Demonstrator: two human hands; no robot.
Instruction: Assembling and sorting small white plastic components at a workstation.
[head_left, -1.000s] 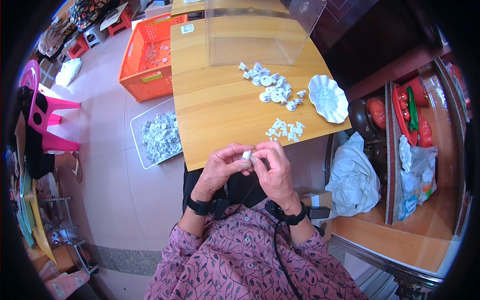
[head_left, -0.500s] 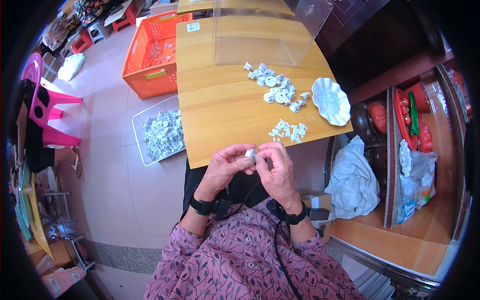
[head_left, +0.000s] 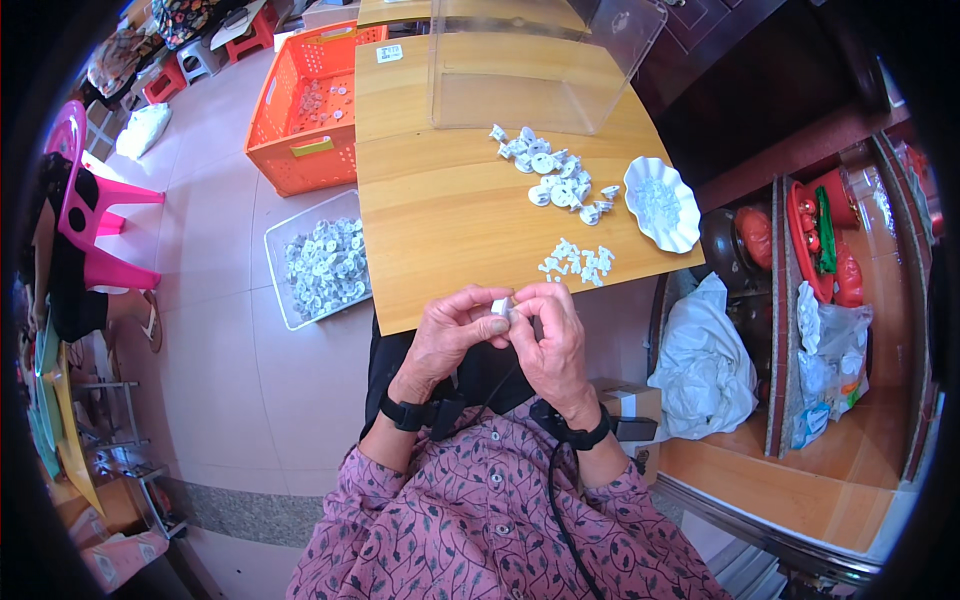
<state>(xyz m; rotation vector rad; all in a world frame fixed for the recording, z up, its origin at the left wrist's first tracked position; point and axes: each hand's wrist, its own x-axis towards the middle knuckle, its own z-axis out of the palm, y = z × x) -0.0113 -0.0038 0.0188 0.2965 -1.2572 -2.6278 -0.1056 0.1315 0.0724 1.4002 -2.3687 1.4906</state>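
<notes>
Just off the near edge of the wooden table (head_left: 430, 220), my two hands meet around a small white plastic part (head_left: 500, 307). My left hand (head_left: 450, 325) pinches it between thumb and fingers. The fingertips of my right hand (head_left: 550, 335) are closed at the part's right side, and what they grip there is mostly hidden. Beyond my hands lies a scatter of tiny white pieces (head_left: 580, 262). Farther back is a heap of round white plastic parts (head_left: 555, 175). A white scalloped dish (head_left: 690, 225) to the right holds small clear pieces.
A clear plastic box (head_left: 510, 100) stands at the table's far side. Left of the table are an orange crate (head_left: 280, 150) and a clear bin (head_left: 285, 290) of white parts. A pink stool (head_left: 110, 265) is farther left. Shelves with a white bag (head_left: 705, 365) stand at right.
My right fingers have shifted slightly against the white part, and the part has turned a little in my grip. The piles on the table look the same.
</notes>
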